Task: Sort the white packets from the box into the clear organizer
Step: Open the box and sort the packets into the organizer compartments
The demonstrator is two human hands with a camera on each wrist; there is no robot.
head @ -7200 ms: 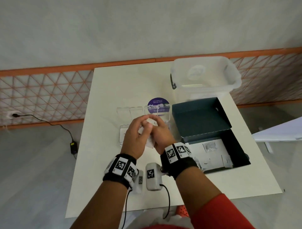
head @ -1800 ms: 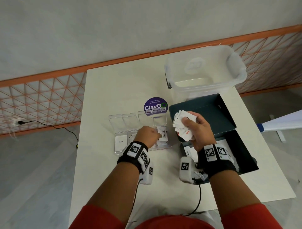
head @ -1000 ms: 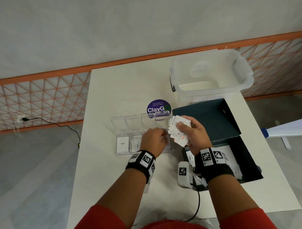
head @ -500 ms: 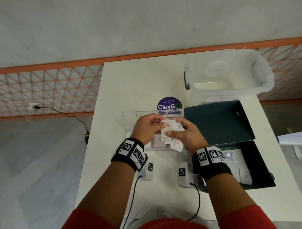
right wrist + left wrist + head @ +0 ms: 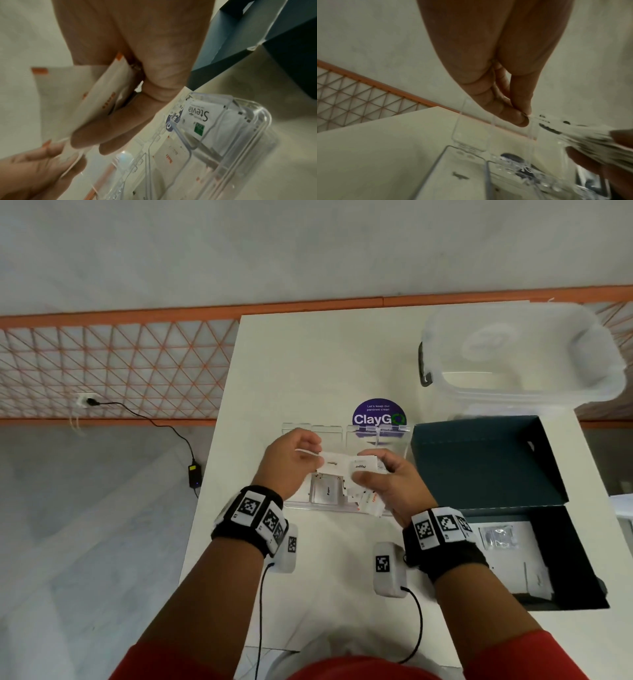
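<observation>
My right hand (image 5: 371, 472) grips a fanned stack of white packets (image 5: 365, 501) over the clear organizer (image 5: 376, 436). My left hand (image 5: 315, 457) pinches the left end of one white packet (image 5: 331, 463) at the top of that stack. In the right wrist view the stack of packets (image 5: 102, 101) lies between thumb and fingers, and the organizer (image 5: 254, 121) holds a Stevia packet (image 5: 197, 115) and a salt packet (image 5: 169, 155). A Pepper packet (image 5: 327, 492) lies in a left compartment. The dark box (image 5: 568, 570) at the right holds more white packets (image 5: 510, 563).
A large translucent tub (image 5: 520, 354) stands at the table's back right. A round purple ClayGo sticker (image 5: 378, 414) lies behind the organizer. The box's open lid (image 5: 479, 460) lies flat to the right of my hands. A cable and adapter (image 5: 193, 474) lie on the floor at the left.
My left hand came up from the organizer to the stack and now draws one packet out to the left. My right hand moved over the organizer with the stack.
</observation>
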